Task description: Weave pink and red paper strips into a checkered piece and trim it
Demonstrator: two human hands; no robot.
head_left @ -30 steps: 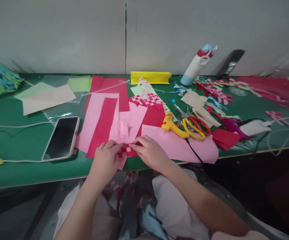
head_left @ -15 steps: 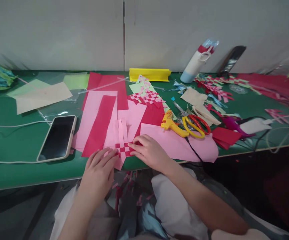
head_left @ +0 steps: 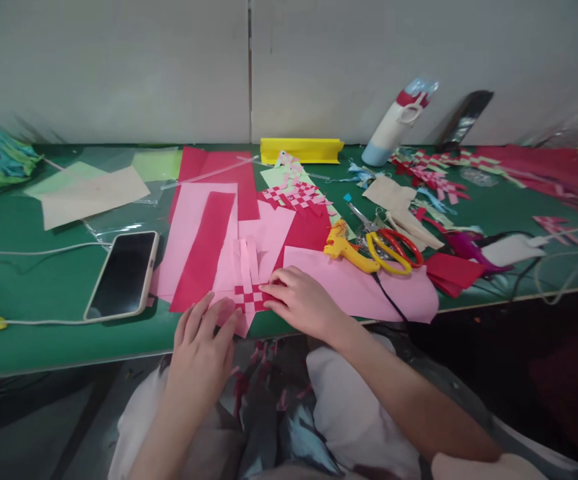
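paper weave [head_left: 250, 297] lies near the front edge of the surface [head_left: 59, 343], between left hand [head_left: 199, 357] and right hand [head_left: 309, 304]. the left spreads loosely; the right, narrowed, touches it, its grip unclear.

The checkered weave [head_left: 249, 298] is made up of matt strips that look like paper or thin felt, and the same dull, smooth finish is shown by the pink sheet [head_left: 363, 283] to its right and the red sheet [head_left: 203, 253] to its left. Farther left of the weave, a glossy, glass-like screen is framed by a smooth case on the phone [head_left: 122, 277]. Right of the weave, shiny metal blades are paired with smooth plastic-looking handles on the scissors [head_left: 389, 255], and yellow plastic is seen in the glue gun [head_left: 349, 255].
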